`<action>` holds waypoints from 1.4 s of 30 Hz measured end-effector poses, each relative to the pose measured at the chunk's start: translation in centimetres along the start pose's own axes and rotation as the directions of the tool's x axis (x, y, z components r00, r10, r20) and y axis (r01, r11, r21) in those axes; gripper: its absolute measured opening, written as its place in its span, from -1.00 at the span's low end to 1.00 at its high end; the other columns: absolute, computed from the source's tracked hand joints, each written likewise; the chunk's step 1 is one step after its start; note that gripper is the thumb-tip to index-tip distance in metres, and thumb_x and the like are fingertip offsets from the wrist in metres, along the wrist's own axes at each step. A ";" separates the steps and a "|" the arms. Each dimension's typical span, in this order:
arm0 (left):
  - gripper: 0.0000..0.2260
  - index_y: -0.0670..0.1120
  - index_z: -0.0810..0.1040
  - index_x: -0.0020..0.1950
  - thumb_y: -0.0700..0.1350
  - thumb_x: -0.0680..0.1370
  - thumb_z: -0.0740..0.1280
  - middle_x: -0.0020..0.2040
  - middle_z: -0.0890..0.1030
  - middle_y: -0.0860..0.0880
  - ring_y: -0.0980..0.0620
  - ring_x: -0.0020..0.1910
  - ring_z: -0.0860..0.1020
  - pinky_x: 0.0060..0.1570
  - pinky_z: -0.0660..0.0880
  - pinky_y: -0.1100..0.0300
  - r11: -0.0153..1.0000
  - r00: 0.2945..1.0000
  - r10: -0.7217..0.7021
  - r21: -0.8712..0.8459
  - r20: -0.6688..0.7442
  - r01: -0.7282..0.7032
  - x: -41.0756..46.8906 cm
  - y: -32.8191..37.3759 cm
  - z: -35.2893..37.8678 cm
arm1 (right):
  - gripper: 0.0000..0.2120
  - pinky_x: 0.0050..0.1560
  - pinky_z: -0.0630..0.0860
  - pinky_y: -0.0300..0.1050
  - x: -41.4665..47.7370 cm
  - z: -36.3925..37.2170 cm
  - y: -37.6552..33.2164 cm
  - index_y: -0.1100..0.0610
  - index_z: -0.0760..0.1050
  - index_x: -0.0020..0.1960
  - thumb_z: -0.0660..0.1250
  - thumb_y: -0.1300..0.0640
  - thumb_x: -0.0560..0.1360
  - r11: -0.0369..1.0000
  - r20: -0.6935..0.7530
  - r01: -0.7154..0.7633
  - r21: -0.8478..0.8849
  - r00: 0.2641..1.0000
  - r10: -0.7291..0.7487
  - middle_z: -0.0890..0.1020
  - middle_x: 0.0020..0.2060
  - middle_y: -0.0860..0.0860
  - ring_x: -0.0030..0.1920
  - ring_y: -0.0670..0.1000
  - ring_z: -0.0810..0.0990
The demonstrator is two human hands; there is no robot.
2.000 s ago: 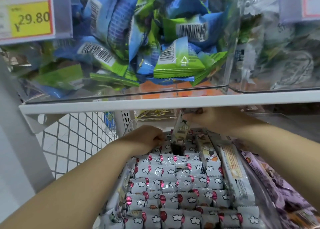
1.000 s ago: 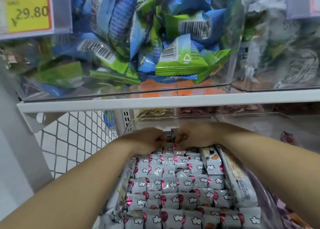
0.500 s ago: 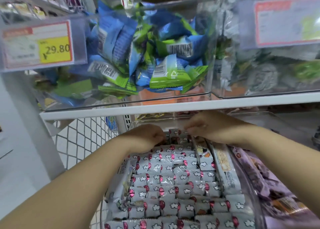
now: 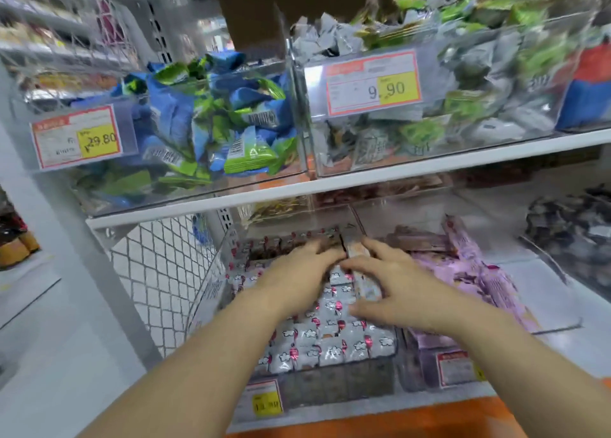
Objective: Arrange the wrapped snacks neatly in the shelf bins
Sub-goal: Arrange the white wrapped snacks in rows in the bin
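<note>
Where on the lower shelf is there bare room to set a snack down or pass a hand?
Free: the white patch between the purple snacks and the dark packs, and the gap behind the purple snacks, below the upper shelf board. Crowded: the silver snacks fill their bin.

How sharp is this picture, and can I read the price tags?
Head view: motion blur throughout, heaviest at the edges. The 29.80 tag and 9.90 tag are legible; the lower bin tag is not. The left hand and right hand are smeared.
</note>
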State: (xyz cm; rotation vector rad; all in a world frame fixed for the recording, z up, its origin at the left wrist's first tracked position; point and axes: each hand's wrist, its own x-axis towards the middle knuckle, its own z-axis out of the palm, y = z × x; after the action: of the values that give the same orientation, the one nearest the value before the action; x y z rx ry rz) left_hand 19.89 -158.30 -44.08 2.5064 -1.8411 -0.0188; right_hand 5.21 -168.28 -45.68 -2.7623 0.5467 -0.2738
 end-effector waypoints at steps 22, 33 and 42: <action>-0.61 0.03 0.32 0.34 -0.26 0.54 0.19 0.35 0.43 0.05 -0.06 0.22 0.47 0.02 0.52 0.01 0.846 0.940 0.340 0.422 0.042 -0.325 1.3 -0.4 -1.6 | -0.50 0.23 0.40 -0.13 0.6 0.7 1.3 -0.07 0.41 0.32 0.42 -0.01 0.41 0.943 -0.218 -0.023 0.331 0.971 0.100 0.40 0.26 -0.13 0.24 -0.07 0.43; -0.67 0.11 0.29 0.37 -0.02 0.60 0.17 0.41 0.32 0.11 -0.01 0.24 0.44 0.09 0.46 0.14 0.917 0.973 0.215 0.360 -0.083 -0.172 0.9 -0.7 -2.8 | -0.53 0.17 0.39 -0.16 1.8 0.7 1.2 -0.09 0.39 0.34 0.35 0.11 0.46 0.885 -0.267 -0.026 0.465 0.949 0.168 0.44 0.21 -0.01 0.22 0.00 0.42; -0.65 -0.03 0.50 0.18 0.14 0.51 0.23 -0.16 0.62 0.01 0.04 -0.21 0.57 -0.15 0.56 0.09 0.991 0.875 -0.129 -0.079 -0.467 0.104 -2.2 -1.0 -3.1 | -0.44 0.31 0.34 -0.04 1.8 0.6 0.6 -0.08 0.32 0.40 0.39 0.05 0.44 0.928 -0.229 -0.043 0.371 0.964 0.136 0.41 0.30 0.03 0.34 0.06 0.30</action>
State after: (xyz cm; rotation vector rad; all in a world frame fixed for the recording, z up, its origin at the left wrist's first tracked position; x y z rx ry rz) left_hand 20.25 -155.82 -41.00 2.3082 -1.4715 0.4907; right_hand 6.81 -169.35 -46.20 -2.3496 0.6138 -0.6426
